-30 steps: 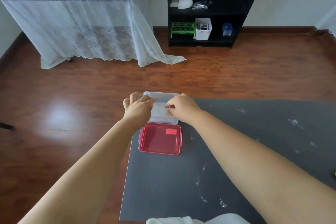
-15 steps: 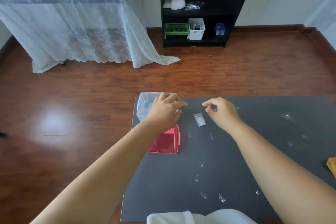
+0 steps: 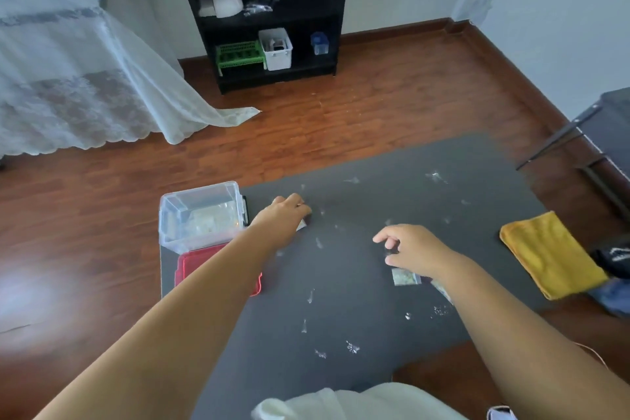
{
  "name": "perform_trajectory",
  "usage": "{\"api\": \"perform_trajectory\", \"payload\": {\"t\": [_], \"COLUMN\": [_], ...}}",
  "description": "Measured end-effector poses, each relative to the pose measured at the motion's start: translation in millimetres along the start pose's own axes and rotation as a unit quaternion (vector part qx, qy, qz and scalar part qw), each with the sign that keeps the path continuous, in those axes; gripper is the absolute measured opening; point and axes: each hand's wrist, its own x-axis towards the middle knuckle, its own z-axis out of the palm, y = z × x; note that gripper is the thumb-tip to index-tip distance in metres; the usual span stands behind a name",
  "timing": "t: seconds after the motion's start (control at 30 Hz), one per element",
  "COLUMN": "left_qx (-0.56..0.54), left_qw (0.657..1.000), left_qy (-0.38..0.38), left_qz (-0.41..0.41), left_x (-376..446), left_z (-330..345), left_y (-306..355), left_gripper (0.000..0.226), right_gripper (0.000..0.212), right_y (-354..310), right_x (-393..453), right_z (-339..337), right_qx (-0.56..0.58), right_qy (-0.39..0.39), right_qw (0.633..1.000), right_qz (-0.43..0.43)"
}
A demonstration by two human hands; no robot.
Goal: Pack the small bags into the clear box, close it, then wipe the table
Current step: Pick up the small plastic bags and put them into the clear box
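The clear box (image 3: 201, 215) stands open at the table's far left corner with small bags inside. Its red lid (image 3: 191, 266) lies flat in front of it, partly under my left forearm. My left hand (image 3: 283, 215) is palm down just right of the box, fingers closed over a small bag (image 3: 302, 225) of which only a corner shows. My right hand (image 3: 412, 249) hovers mid-table with fingers curled and apart, holding nothing. Just below it lies another small bag (image 3: 404, 277). A third bag (image 3: 441, 288) peeks out from under my right forearm.
The dark grey table (image 3: 358, 324) is dotted with several small white scraps. A folded yellow cloth (image 3: 545, 256) lies at its right edge beside a dark object (image 3: 613, 254). White fabric (image 3: 358, 402) sits at the near edge. A black shelf (image 3: 269, 10) stands across the wooden floor.
Both hands have left the box. The left hand came down on the loose bag beside the box, the right swung right over other bags. My view turned right, revealing the yellow cloth.
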Motion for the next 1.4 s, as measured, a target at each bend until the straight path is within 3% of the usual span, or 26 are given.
{"api": "perform_trajectory", "payload": {"t": [0.1, 0.23, 0.4, 0.57, 0.73, 0.83, 1.03, 1.23, 1.4], "left_qx": [-0.015, 0.007, -0.015, -0.074, -0.123, -0.125, -0.155, -0.199, -0.243], "left_qw": [1.0, 0.999, 0.997, 0.993, 0.989, 0.991, 0.987, 0.978, 0.967], "left_qy": [0.001, -0.012, -0.02, 0.016, 0.031, 0.026, -0.014, -0.047, -0.042], "left_qz": [-0.018, -0.038, -0.072, -0.096, -0.074, -0.051, -0.024, -0.037, -0.067], "left_x": [3.2, 5.3, 2.7, -1.3, 1.4, 4.0, 2.3, -10.0, -22.6], "left_z": [-3.0, -7.0, -10.6, -19.0, -34.1, -38.0, -29.8, -2.8, 12.1], "left_y": [1.2, 1.0, 4.7, 23.9, 68.2, 96.8, 148.2, 174.3, 179.2], "left_gripper": [0.058, 0.037, 0.017, 0.003, 0.011, 0.01, 0.013, 0.013, 0.014], "right_gripper": [0.041, 0.037, 0.011, 0.018, 0.015, 0.014, 0.023, 0.034, 0.028], "right_y": [20.3, 32.0, 32.8, 38.0, 57.1, 78.1, 106.6, 111.7, 103.4], "right_x": [-14.6, -21.2, -24.5, -28.2, -39.8, -50.3, -73.9, -74.2, -67.2], "right_z": [0.1, 9.0, 12.8, 11.9, -5.9, -23.9, -19.9, 0.6, 0.3], "right_qx": [-0.05, -0.125, -0.116, -0.062, 0.079, 0.082, 0.067, 0.07, 0.061], "right_qy": [-0.03, -0.017, 0.013, -0.012, 0.037, 0.066, 0.043, 0.088, 0.085], "right_qw": [0.998, 0.992, 0.993, 0.998, 0.996, 0.994, 0.994, 0.989, 0.989], "right_qz": [0.012, -0.002, -0.02, -0.014, 0.017, 0.037, 0.073, 0.097, 0.103]}}
